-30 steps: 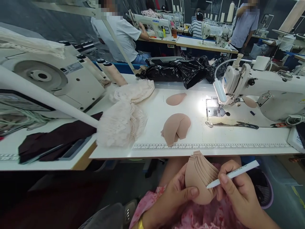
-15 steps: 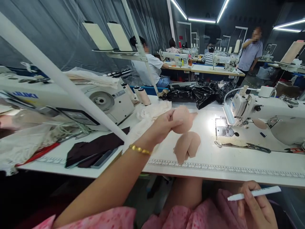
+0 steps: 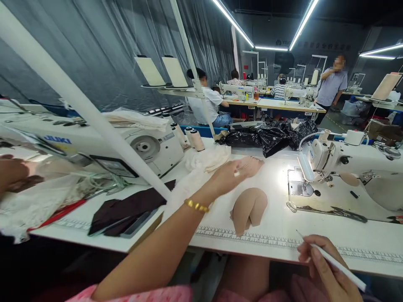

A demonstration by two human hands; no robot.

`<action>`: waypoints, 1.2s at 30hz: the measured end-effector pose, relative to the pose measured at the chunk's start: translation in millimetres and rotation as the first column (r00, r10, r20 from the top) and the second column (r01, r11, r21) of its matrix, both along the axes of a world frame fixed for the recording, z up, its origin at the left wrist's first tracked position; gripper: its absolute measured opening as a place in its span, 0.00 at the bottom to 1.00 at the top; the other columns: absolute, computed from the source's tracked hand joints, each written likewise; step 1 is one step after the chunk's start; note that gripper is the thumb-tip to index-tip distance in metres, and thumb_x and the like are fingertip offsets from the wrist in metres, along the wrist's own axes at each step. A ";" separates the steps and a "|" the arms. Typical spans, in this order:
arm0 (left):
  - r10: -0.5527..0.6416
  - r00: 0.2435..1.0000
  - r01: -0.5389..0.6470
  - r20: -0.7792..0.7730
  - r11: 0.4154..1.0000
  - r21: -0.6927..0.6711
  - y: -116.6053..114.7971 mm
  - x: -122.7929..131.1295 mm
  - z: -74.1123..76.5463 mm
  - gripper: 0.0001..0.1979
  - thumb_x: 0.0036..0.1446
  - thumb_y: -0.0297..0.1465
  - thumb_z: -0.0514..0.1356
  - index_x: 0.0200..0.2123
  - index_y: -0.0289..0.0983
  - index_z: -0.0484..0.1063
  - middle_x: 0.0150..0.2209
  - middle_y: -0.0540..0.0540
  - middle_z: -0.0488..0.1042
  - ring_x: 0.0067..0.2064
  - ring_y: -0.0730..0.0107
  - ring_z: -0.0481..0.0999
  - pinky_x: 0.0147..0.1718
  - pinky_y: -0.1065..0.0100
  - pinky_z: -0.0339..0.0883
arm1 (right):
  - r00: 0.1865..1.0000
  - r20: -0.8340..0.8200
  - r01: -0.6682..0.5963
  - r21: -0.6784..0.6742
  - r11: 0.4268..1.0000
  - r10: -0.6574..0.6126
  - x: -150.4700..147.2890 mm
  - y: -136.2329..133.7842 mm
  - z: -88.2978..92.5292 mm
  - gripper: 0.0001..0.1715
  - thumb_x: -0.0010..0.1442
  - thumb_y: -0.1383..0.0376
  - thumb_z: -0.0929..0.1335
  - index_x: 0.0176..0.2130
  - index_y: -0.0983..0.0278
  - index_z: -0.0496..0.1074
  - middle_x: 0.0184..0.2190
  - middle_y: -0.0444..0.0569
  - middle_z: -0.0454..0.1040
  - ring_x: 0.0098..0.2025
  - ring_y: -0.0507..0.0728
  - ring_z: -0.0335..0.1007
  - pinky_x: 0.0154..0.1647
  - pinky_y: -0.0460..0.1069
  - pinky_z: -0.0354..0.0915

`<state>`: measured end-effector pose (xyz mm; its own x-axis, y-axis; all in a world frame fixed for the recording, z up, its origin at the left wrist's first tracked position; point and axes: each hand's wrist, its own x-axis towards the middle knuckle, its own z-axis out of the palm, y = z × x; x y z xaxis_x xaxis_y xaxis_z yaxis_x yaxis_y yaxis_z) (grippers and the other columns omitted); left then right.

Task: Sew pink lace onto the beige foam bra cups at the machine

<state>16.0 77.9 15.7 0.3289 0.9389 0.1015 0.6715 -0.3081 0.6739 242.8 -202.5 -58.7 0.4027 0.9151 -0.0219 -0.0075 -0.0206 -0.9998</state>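
Note:
My left hand [image 3: 227,178] reaches out over the white sewing table [image 3: 277,226], its fingers on a stack of beige foam cups [image 3: 252,165] that lies at the far side of the table. Nearer me, a second pile of beige cups [image 3: 249,208] rests above the printed ruler strip. My right hand [image 3: 324,270] hovers at the table's near edge, closed on a white marking pencil [image 3: 333,262]. A gold bracelet circles my left wrist.
A white sewing machine [image 3: 343,167] with its lamp lit stands on the right. Lace fabric [image 3: 204,161], dark cloth [image 3: 126,209] and black plastic bags [image 3: 270,136] lie around. Another machine [image 3: 94,140] fills the left. Other people sit and stand at far tables.
My left hand carried the stack of cups from my lap up to the far side of the table and lowered it there. The right hand stayed low with the pencil.

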 end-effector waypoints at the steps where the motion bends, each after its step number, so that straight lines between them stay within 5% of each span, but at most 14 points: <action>1: 0.008 0.999 -0.007 -0.041 1.000 0.010 -19.2 -6.1 -3.1 0.41 0.53 0.55 0.64 0.60 0.31 0.71 0.57 0.27 0.75 0.56 0.35 0.74 0.56 0.44 0.64 | 0.995 0.078 -0.062 -0.003 0.998 0.062 3.2 14.4 0.6 0.23 0.65 0.45 0.70 0.51 0.56 0.77 0.46 0.54 0.80 0.41 0.62 0.78 0.41 0.52 0.76; 4: -0.060 0.961 0.064 -0.271 0.998 0.004 -69.0 -12.1 -15.0 0.44 0.57 0.56 0.59 0.64 0.26 0.67 0.57 0.23 0.73 0.59 0.30 0.70 0.59 0.40 0.60 | 0.945 0.249 -0.225 0.036 0.974 0.210 -0.6 67.3 3.6 0.23 0.69 0.48 0.67 0.57 0.55 0.72 0.59 0.54 0.74 0.58 0.65 0.74 0.58 0.58 0.72; 9: -0.047 0.936 0.079 -0.349 0.994 0.078 -98.1 11.4 -39.6 0.40 0.57 0.45 0.63 0.67 0.27 0.63 0.60 0.27 0.70 0.62 0.33 0.66 0.61 0.43 0.60 | 0.910 0.352 -0.273 0.119 0.955 0.217 -31.2 132.0 0.3 0.22 0.69 0.49 0.65 0.54 0.59 0.72 0.53 0.55 0.77 0.56 0.65 0.74 0.62 0.64 0.68; 12: -0.079 0.957 0.130 -0.278 0.977 0.170 -95.6 22.3 -52.1 0.32 0.57 0.28 0.58 0.65 0.29 0.63 0.55 0.31 0.73 0.57 0.43 0.71 0.59 0.48 0.63 | 0.924 0.315 -0.274 0.150 0.950 0.217 -37.8 135.8 -7.5 0.23 0.71 0.47 0.62 0.53 0.59 0.70 0.51 0.54 0.76 0.56 0.65 0.73 0.62 0.63 0.68; 15: -0.134 0.982 0.156 -0.132 0.972 0.177 -101.0 28.2 -55.0 0.30 0.53 0.22 0.55 0.61 0.34 0.66 0.53 0.36 0.74 0.55 0.47 0.73 0.57 0.47 0.66 | 0.948 0.288 -0.179 0.141 0.974 0.133 -37.1 123.4 -7.0 0.27 0.70 0.44 0.63 0.58 0.59 0.67 0.57 0.55 0.72 0.60 0.65 0.69 0.65 0.63 0.65; 19: -0.228 0.932 0.258 0.283 0.964 -0.072 -140.1 33.0 -46.7 0.27 0.55 0.27 0.61 0.60 0.39 0.67 0.58 0.37 0.74 0.58 0.46 0.72 0.61 0.47 0.64 | 0.970 0.223 -0.124 0.122 0.985 0.095 -45.2 90.2 8.4 0.31 0.68 0.43 0.66 0.62 0.56 0.63 0.63 0.53 0.68 0.66 0.65 0.63 0.70 0.62 0.58; 21: -0.169 0.798 0.411 0.578 0.855 -0.317 -168.0 29.9 -43.2 0.35 0.54 0.33 0.66 0.65 0.41 0.64 0.63 0.38 0.70 0.64 0.44 0.69 0.64 0.47 0.60 | 0.988 0.144 -0.074 0.118 0.990 0.057 -53.7 64.8 16.2 0.31 0.67 0.44 0.67 0.61 0.55 0.64 0.63 0.52 0.68 0.67 0.65 0.61 0.71 0.60 0.57; 23: 0.019 0.593 0.645 0.805 0.589 -0.488 -194.3 22.2 -41.5 0.40 0.58 0.41 0.67 0.71 0.45 0.58 0.69 0.41 0.65 0.70 0.45 0.61 0.69 0.48 0.53 | 1.000 0.016 0.001 0.043 0.999 -0.001 -61.8 35.2 21.8 0.31 0.65 0.44 0.69 0.61 0.53 0.66 0.63 0.50 0.69 0.66 0.66 0.64 0.68 0.59 0.60; 25: 0.200 0.445 0.808 0.873 0.331 -0.487 -214.9 12.3 -40.6 0.37 0.64 0.45 0.60 0.73 0.45 0.57 0.71 0.43 0.62 0.73 0.48 0.56 0.71 0.50 0.48 | 0.994 -0.103 0.033 -0.068 0.997 -0.040 -66.0 6.1 25.3 0.32 0.64 0.43 0.70 0.61 0.51 0.67 0.63 0.49 0.71 0.63 0.67 0.69 0.64 0.58 0.66; 27: 0.290 0.385 0.872 0.876 0.197 -0.449 -229.1 3.8 -40.4 0.31 0.69 0.44 0.54 0.72 0.44 0.60 0.71 0.45 0.62 0.74 0.50 0.54 0.72 0.52 0.46 | 0.985 -0.165 0.023 -0.119 0.993 -0.043 -65.2 -18.0 26.6 0.31 0.62 0.43 0.71 0.60 0.50 0.68 0.61 0.49 0.74 0.61 0.68 0.71 0.62 0.59 0.68; 30: 0.402 0.350 0.899 0.846 0.108 -0.423 -242.8 -2.1 -44.6 0.26 0.70 0.33 0.53 0.70 0.44 0.64 0.69 0.45 0.65 0.74 0.51 0.56 0.72 0.51 0.45 | 0.982 -0.191 -0.015 -0.092 0.996 -0.003 -58.3 -41.0 21.7 0.28 0.62 0.46 0.72 0.57 0.50 0.71 0.60 0.49 0.75 0.61 0.68 0.71 0.64 0.60 0.67; 36: 0.544 0.353 0.854 0.761 0.144 -0.499 -261.6 3.6 -68.4 0.28 0.63 0.30 0.65 0.66 0.45 0.69 0.64 0.42 0.72 0.68 0.49 0.66 0.68 0.52 0.56 | 0.906 -0.414 -0.087 0.023 0.996 0.088 -61.3 -53.7 -0.9 0.24 0.64 0.48 0.69 0.56 0.52 0.71 0.59 0.50 0.73 0.60 0.66 0.70 0.62 0.61 0.66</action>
